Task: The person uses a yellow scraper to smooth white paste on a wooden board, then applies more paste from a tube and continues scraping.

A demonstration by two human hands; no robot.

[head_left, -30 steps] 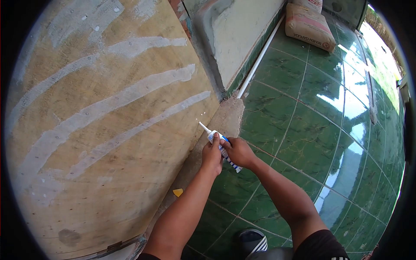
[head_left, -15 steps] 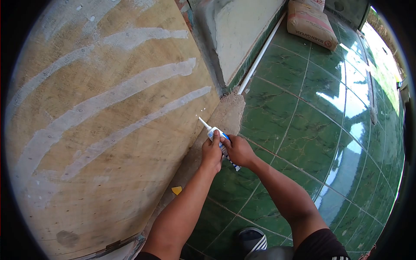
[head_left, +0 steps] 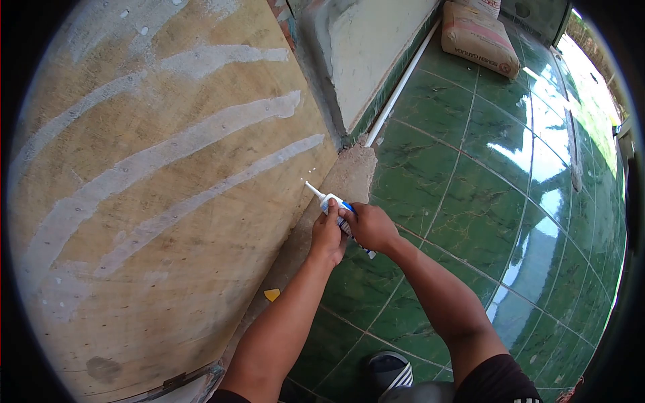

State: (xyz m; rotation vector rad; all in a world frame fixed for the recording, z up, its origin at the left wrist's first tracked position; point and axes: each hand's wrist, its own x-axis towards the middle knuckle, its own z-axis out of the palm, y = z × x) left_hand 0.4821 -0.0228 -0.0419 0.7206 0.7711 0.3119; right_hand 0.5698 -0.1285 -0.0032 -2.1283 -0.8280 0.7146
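A white and blue tube (head_left: 326,199) with a long white nozzle is held between both hands. My left hand (head_left: 328,232) is closed round its left side, thumb on top. My right hand (head_left: 369,225) grips it from the right, and the tube's crumpled end shows below. The nozzle tip points at a wooden board (head_left: 201,248), close to a few small white dots near its right edge. Pale whitish bands (head_left: 181,144) run across the board in curves. Whether the tip touches the board I cannot tell.
Green tiles (head_left: 470,235) cover the floor at the right. A white pipe (head_left: 403,84) lies along the wall base, with a cement bag (head_left: 478,40) beyond it. A small yellow piece (head_left: 271,294) lies beside the board. A sandalled foot (head_left: 390,371) is at the bottom.
Both hands and the tube have shifted slightly left in view, and the nozzle tip is nearer the leftmost white dots. An extra white dot shows by the tip. The grip looks the same.
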